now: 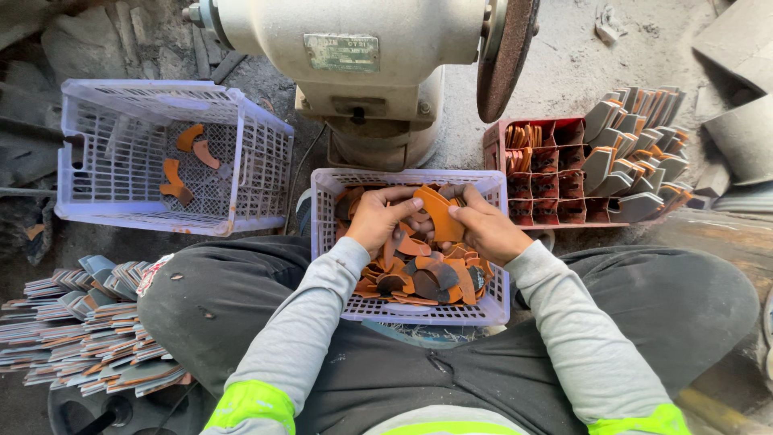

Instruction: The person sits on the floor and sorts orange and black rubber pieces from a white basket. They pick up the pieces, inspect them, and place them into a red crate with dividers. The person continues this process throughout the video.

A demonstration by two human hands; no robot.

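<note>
Hands — left hand and right hand — both pinch one orange curved piece over the basket of loose pieces. Sharp-looking edges could nick fingers — or a loose grip could let it slide back into the heap.

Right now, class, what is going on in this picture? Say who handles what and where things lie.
A seated person holds a curved orange piece with both hands, left hand and right hand, over a white basket of similar pieces on the lap. To the left a larger white crate holds only a few pieces. A red divided tray sits on the right, stacked flat pieces lie lower left, and a bench grinder stands ahead.
</note>
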